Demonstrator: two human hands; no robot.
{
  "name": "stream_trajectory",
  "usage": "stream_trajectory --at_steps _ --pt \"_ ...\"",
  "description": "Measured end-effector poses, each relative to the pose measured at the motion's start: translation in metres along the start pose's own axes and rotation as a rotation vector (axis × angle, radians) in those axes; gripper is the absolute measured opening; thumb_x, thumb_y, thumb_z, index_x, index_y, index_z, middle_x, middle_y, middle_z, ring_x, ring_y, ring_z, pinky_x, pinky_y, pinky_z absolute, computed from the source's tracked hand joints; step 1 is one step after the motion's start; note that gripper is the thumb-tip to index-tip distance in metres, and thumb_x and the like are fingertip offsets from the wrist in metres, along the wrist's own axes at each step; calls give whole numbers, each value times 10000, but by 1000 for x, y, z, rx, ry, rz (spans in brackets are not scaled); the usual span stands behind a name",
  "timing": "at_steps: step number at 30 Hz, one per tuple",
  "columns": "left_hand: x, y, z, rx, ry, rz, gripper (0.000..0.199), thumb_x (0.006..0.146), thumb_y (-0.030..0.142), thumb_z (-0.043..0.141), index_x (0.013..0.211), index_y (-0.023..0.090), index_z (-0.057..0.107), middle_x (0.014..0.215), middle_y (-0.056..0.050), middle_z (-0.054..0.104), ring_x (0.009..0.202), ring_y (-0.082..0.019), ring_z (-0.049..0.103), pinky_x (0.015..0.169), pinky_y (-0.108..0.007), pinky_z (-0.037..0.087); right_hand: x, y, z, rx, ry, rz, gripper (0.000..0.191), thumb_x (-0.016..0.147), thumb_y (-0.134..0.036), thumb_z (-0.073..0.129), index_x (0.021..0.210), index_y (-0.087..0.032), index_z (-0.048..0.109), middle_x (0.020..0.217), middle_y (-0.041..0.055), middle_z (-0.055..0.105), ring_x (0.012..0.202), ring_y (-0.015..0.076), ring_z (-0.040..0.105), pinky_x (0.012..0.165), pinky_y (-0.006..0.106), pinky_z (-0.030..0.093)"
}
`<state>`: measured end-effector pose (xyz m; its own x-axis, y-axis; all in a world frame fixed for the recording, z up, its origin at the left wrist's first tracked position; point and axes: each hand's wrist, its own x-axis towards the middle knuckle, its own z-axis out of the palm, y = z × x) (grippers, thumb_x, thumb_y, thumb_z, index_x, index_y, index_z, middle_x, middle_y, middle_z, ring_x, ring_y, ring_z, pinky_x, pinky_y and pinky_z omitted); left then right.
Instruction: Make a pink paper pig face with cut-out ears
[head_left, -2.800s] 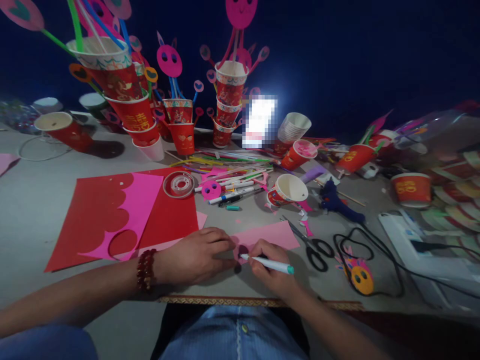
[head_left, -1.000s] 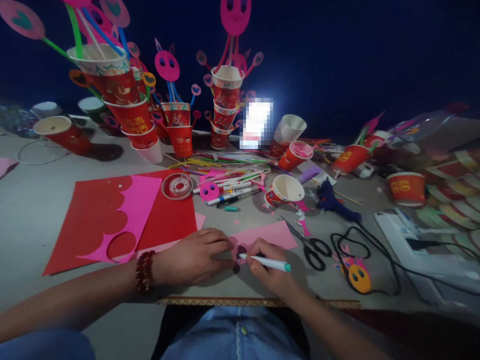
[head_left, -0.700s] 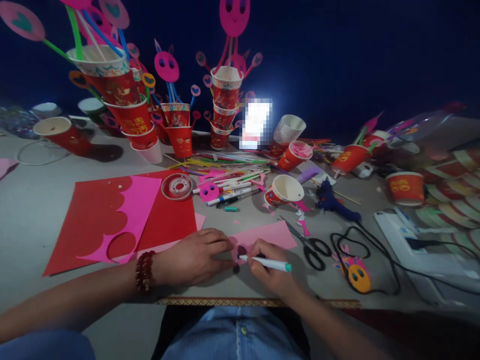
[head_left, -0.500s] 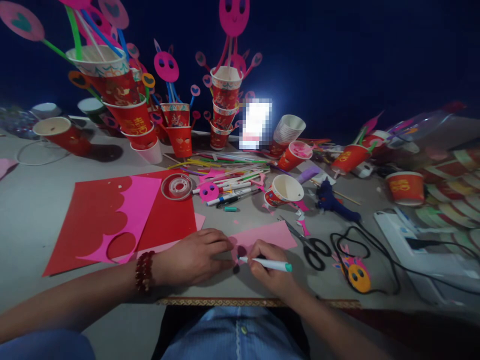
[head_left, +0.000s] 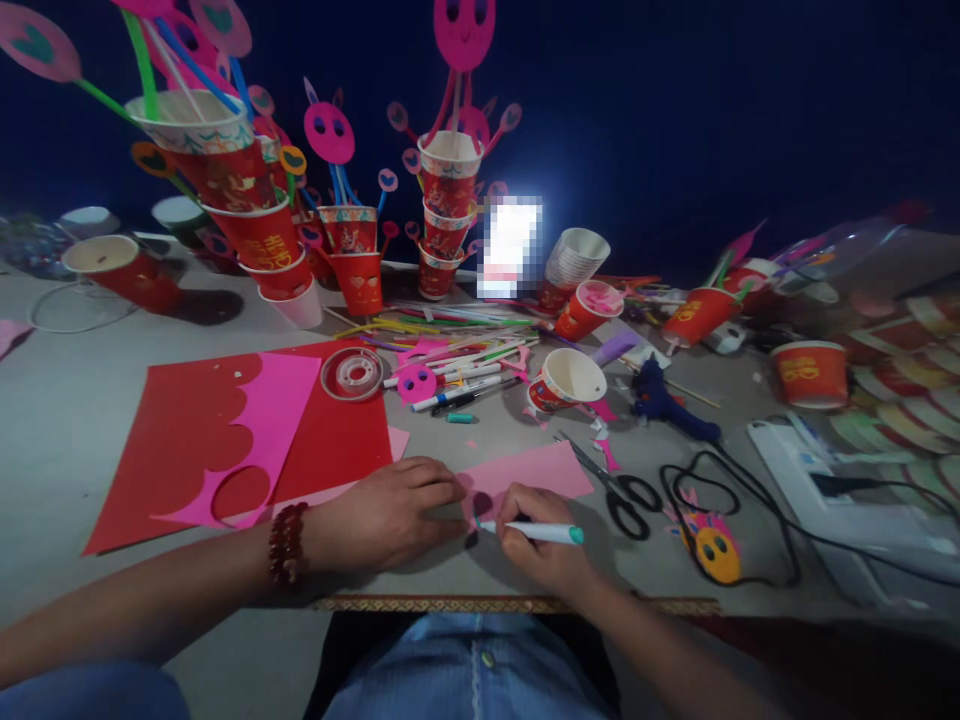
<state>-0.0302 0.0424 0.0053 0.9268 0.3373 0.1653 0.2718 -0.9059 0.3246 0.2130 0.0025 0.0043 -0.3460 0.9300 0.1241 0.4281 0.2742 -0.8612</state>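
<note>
My right hand (head_left: pixel 544 535) is closed round a white marker (head_left: pixel 544 531) with a teal end. The marker's tip touches a small pink paper piece (head_left: pixel 471 505) that bears dark shadows and a teal mark. Flat on the table beside it lies my left hand (head_left: pixel 401 512), its fingers stretched out and the fingertips at the piece's left edge. Whether they press on it is hard to see. A pale pink paper strip (head_left: pixel 536 468) lies just beyond both hands. The teal marker cap (head_left: pixel 460 418) rests farther back, near several pens (head_left: pixel 465 392).
Right of my right hand are black scissors (head_left: pixel 619 497), a blue glue gun (head_left: pixel 671 405) with its looped cord, and an orange paper face (head_left: pixel 718 555). Red and pink sheets (head_left: pixel 172 430) lie left. Stacked paper cups (head_left: pixel 448 220) with paper figures stand behind, beside a bright phone (head_left: pixel 511 245).
The marker tip has shifted very slightly at the small pink piece. Both hands stay nearly in place, and the view has moved a little.
</note>
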Motion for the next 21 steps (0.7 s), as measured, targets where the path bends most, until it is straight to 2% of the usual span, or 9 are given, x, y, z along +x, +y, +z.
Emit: stream_trajectory --at_steps 8,13,21 --pt "0 0 -1 -4 -13 4 301 966 270 539 1254 256 627 1316 -89 587 1209 -275 517 1068 -431 413 0 0 0 9 13 9 119 672 -129 487 613 -233 502 544 -39 579 507 137 534 535 246 386" --pt "1 1 -2 2 -25 -5 282 969 270 536 1229 237 640 1294 -89 599 1208 -276 518 1068 -431 414 0 -1 0 94 78 23 125 739 -156 496 640 -228 514 584 -33 579 522 135 527 521 238 392" --pt "0 0 -2 -7 25 17 305 928 256 592 1228 243 644 1255 -93 617 1195 -263 537 1066 -419 423 1 0 1 55 44 20 113 750 -160 510 669 -236 530 604 -29 606 547 143 561 546 245 414"
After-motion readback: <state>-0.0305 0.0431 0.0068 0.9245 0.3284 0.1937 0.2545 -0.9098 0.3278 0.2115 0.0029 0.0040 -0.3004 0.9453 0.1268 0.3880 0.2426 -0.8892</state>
